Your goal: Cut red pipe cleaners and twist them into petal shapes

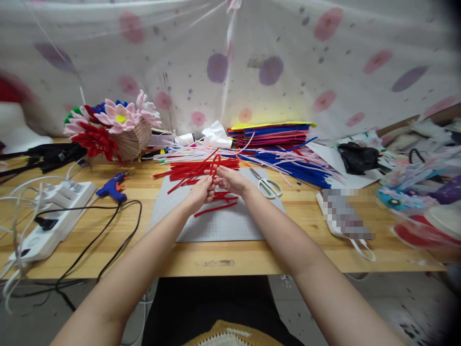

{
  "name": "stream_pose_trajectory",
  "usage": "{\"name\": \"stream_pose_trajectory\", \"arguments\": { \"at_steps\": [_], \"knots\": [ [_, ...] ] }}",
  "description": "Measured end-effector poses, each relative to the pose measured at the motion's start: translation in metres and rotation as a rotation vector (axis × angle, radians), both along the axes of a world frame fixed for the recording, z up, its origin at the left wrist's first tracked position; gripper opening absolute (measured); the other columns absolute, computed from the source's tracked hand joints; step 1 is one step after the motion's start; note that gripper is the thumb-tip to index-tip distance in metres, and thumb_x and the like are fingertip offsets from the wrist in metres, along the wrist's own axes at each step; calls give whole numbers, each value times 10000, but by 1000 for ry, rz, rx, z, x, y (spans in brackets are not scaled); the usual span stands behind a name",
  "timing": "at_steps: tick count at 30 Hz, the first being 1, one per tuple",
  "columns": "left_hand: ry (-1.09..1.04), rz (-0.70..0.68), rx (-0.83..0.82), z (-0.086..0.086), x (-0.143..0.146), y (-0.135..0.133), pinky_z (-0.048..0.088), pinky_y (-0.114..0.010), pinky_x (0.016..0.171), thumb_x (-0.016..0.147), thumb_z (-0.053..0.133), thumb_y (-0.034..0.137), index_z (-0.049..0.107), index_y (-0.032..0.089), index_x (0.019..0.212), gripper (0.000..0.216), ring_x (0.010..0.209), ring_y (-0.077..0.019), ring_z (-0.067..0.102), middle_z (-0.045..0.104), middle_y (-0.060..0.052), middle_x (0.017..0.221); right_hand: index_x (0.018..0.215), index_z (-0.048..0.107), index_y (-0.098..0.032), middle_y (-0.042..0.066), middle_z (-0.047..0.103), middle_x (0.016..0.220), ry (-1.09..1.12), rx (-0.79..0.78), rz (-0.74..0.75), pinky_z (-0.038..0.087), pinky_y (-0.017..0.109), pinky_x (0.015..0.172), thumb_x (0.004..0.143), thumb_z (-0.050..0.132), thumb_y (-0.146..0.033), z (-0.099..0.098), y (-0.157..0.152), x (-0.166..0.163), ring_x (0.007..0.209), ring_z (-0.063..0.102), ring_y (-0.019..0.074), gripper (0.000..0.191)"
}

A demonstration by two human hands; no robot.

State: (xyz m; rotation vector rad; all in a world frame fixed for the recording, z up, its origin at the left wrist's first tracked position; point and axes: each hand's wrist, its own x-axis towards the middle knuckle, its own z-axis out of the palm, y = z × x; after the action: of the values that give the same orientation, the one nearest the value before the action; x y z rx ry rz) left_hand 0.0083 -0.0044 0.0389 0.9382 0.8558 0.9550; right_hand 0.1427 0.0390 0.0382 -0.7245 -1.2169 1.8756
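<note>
Red fuzzy pipe cleaner (219, 161) bent into a narrow loop is pinched in the fingers of the bare left hand (202, 193) and bare right hand (231, 179), above the flat grey mat (223, 230) on the pale wooden desk (248, 259), near straight red fuzzy stems (180, 170)

The left hand (203, 193) and right hand (230, 180) pinch a bent red pipe cleaner (213, 166) over a gray mat (223, 228).
</note>
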Motion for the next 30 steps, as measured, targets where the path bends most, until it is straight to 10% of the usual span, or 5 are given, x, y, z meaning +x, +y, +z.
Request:
{"name": "stream_pose_trajectory", "arguments": {
  "at_steps": [19, 30],
  "knots": [
    [143, 57, -58, -20, 9, 3, 129, -130, 327, 865, 337, 280, 381, 183, 715, 183, 328, -21, 240, 294, 85, 497, 709, 552, -121, 32, 664, 688, -127, 18, -368, 313, 128, 361, 829, 454, -145, -1, 27, -9, 404, 417, 21, 157],
    [291, 114, 12, -3, 6, -4, 132, -144, 344, 861, 348, 245, 380, 178, 679, 197, 343, -29, 223, 296, 79, 484, 755, 498, -159, 7, 646, 772, -52, -121, -314, 196, 99, 312, 847, 418, -164, 7, 29, -4, 413, 409, 9, 123]
  ]
}}
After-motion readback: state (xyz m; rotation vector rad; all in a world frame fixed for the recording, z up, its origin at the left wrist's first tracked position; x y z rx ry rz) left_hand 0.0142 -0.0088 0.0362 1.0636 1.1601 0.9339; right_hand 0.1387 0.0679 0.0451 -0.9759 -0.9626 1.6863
